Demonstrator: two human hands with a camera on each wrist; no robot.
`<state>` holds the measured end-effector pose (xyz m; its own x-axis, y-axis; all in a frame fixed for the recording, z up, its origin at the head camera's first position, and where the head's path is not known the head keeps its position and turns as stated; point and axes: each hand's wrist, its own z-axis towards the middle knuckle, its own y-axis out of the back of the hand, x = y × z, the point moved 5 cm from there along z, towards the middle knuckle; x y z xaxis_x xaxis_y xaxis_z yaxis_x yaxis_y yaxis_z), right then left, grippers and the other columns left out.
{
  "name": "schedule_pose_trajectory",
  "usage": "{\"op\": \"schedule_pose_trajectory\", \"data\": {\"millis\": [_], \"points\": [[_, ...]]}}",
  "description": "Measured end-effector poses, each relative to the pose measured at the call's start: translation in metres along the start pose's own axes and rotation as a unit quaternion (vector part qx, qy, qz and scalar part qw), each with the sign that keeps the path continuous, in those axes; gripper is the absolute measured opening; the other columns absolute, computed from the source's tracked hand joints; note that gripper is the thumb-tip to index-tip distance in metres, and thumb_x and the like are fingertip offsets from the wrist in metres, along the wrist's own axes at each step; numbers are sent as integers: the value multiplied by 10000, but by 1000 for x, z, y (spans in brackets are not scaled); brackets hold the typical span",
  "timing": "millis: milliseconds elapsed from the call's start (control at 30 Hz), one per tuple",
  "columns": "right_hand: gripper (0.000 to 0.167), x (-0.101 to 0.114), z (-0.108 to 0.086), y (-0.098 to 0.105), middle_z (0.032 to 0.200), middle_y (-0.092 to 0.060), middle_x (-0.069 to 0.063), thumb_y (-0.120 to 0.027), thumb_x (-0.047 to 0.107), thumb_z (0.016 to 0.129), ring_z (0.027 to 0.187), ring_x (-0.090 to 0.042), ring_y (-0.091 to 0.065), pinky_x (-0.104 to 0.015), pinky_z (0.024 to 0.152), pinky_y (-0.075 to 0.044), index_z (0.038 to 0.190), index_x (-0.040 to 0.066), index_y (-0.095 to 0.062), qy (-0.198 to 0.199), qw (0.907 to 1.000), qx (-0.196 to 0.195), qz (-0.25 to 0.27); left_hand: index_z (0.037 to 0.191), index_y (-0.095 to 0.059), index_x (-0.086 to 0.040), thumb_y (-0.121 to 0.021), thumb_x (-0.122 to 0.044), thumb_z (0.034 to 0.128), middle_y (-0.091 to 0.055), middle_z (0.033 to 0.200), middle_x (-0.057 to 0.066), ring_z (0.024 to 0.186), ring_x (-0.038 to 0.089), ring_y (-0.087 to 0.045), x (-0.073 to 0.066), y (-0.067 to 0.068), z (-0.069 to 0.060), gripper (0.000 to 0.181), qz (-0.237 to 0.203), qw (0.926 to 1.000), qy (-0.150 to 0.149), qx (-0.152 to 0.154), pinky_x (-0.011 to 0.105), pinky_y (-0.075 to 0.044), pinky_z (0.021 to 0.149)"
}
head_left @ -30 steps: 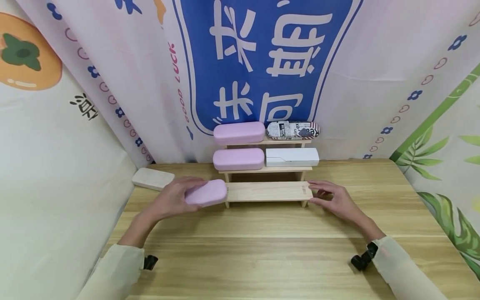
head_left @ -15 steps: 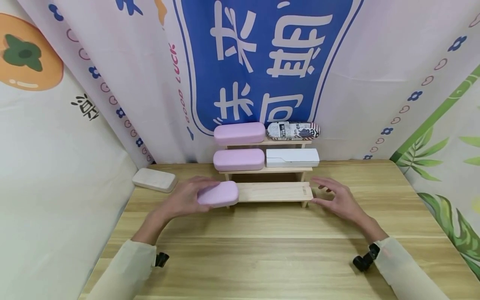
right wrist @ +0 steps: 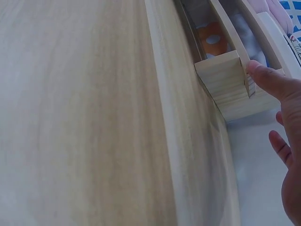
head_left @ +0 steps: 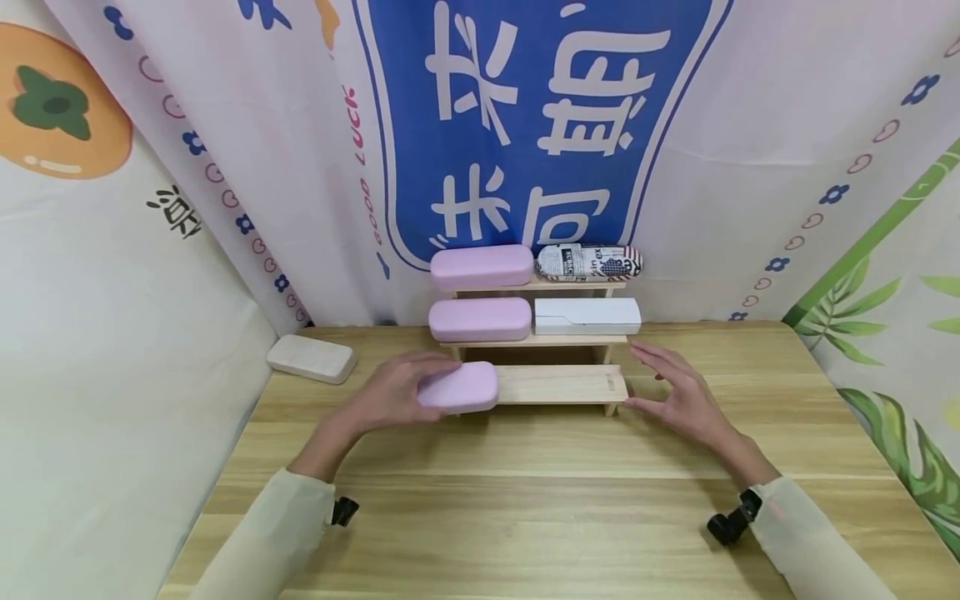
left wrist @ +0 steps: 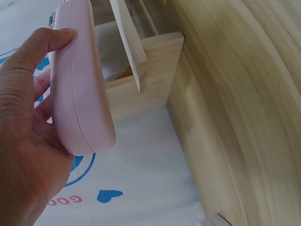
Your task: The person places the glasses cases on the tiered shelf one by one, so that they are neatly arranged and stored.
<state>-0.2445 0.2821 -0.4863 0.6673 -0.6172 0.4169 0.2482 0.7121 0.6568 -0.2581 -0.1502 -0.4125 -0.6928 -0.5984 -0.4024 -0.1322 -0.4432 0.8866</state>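
In my left hand (head_left: 401, 392) is a pink glasses case (head_left: 468, 387), gripped between thumb and fingers over the left part of the lowest shelf (head_left: 555, 385) of a stepped wooden rack. The left wrist view shows that case (left wrist: 80, 80) apart from the shelf board (left wrist: 131, 47). At the rack's right end, my right hand (head_left: 678, 396) has its fingers spread and holds nothing. Its thumb touches or nearly touches the board end (right wrist: 249, 84) in the right wrist view. Two more pink cases, one on the top shelf (head_left: 482, 267) and one on the middle shelf (head_left: 480, 319), sit on the left.
A white case (head_left: 587, 316) lies on the middle shelf's right side, with a newspaper-print case (head_left: 589, 262) above it. One off-white case (head_left: 312, 358) rests on the wooden table (head_left: 525, 517) at the back left. A printed curtain (head_left: 697, 208) hangs close behind the rack.
My left hand has carried the pink glasses case rightward, from beside the lowest shelf to over its left part. The right hand's fingers have spread slightly away from the shelf end.
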Motion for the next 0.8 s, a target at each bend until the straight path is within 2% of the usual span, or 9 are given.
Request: {"op": "schedule_pose_trajectory", "data": {"millis": [133, 267, 567, 800], "points": [[1015, 2, 2, 2, 1523, -580, -183, -1025, 50, 544, 1366, -225, -554, -136, 1132, -374, 1463, -8, -598, 176, 9998, -32, 53, 1406, -679, -60, -952, -209, 705, -674, 1411, 177, 1300, 366, -643, -5, -4, 6, 767, -76, 10000, -12, 52, 500, -532, 1075], [1055, 2, 4, 3, 1540, -564, -181, -1020, 65, 524, 1383, -268, -544, -175, 1206, -306, 1480, -5, -581, 255, 9996, 10, 92, 1418, -675, -73, -943, -213, 716, -675, 1420, 145, 1325, 344, -627, -10, -9, 14, 764, -150, 9998, 24, 147, 487, -521, 1093], [1109, 0, 8, 4, 1559, -551, -159, -1044, 125, 519, 1405, -287, -528, -186, 1224, -280, 1511, 25, -557, 251, 9994, 216, -23, 1424, -679, -109, -921, -267, 727, -682, 1413, 98, 1327, 297, -621, -21, -17, 29, 754, 69, 9996, -69, 252, 461, -533, 1076], [1067, -1, 12, 7, 1540, -570, -158, -1018, 154, 529, 1353, -333, -561, -178, 1214, -284, 1494, 31, -579, 380, 9990, 234, 47, 1435, -668, -102, -912, -261, 747, -677, 1426, 101, 1339, 302, -615, -26, -23, 40, 748, 99, 9993, -148, 340, 462, -506, 1112]]}}
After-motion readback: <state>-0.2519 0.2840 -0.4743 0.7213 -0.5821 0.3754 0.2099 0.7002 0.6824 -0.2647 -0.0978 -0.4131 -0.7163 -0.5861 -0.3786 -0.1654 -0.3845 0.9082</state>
